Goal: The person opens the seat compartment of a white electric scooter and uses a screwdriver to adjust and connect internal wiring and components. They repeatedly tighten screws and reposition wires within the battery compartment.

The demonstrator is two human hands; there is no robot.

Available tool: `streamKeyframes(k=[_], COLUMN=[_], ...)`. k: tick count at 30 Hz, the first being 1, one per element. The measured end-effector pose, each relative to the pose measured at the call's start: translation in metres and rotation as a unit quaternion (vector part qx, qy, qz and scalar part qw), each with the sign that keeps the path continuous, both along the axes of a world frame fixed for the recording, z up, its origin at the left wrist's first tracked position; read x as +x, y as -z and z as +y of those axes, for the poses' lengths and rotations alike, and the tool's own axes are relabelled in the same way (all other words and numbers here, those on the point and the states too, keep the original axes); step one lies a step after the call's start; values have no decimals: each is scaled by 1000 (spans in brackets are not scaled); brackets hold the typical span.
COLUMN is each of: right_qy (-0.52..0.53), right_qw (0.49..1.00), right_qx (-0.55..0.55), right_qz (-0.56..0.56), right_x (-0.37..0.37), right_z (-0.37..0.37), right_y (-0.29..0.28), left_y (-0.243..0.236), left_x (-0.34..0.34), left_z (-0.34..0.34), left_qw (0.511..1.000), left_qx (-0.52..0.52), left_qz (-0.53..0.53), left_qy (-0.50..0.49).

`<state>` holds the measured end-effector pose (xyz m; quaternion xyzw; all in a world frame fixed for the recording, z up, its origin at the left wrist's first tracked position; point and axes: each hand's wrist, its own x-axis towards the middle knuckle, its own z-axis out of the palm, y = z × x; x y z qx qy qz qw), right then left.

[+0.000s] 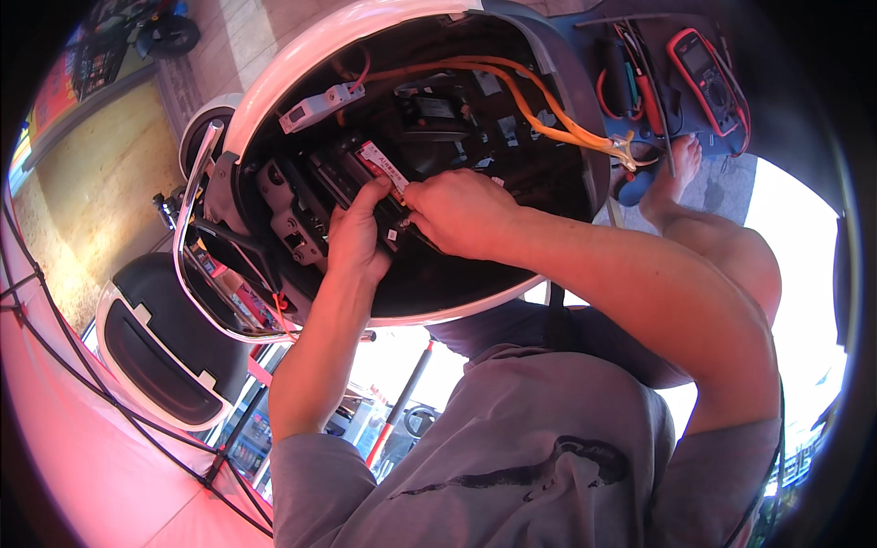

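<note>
Inside an open scooter compartment [484, 274], my left hand [356, 237] grips a black box-like module [333, 169] topped with a red and white label [375, 160], its thumb beside the label's lower end. My right hand [461, 210] is closed at the lower end of the labelled part, its fingertips partly hidden. A white breaker-like device [315, 108] with wiring lies above them. Orange cables [548, 119] run from the compartment out over its right rim to a metal clamp [626, 151]. A grey metal bracket [288, 215] sits left of my hands.
A red multimeter [703, 78] and hand tools [630, 78] lie on a dark surface at upper right, near my bare foot [681, 160]. A chrome rail [183, 247] borders the left side. A black-and-white seat or case [155, 356] and black straps [87, 374] are at lower left.
</note>
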<state>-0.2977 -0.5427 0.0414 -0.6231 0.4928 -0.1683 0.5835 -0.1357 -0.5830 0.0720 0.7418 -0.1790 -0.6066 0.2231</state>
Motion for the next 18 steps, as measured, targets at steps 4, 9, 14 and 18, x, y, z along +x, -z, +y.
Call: streamKeyframes(k=[4,9,14,18], right_qy=[3,27,36,18], right_qw=[1000,999,998,999], right_qx=[-11,8,14,12], right_qz=[-11,-20,-40,-28], right_x=[1,0,0,2], right_z=[2,1,0,-1], right_y=[4,4,4,6], left_y=[0,1,-2,-1], left_x=[-1,-1,-2,-1], left_z=[-1,0,0,-1], left_qw=[1000,1000,1000,1000], left_qx=[4,2,-2,1], left_qz=[-14,-25,-24,-15], left_qy=[-9,-10,5,12])
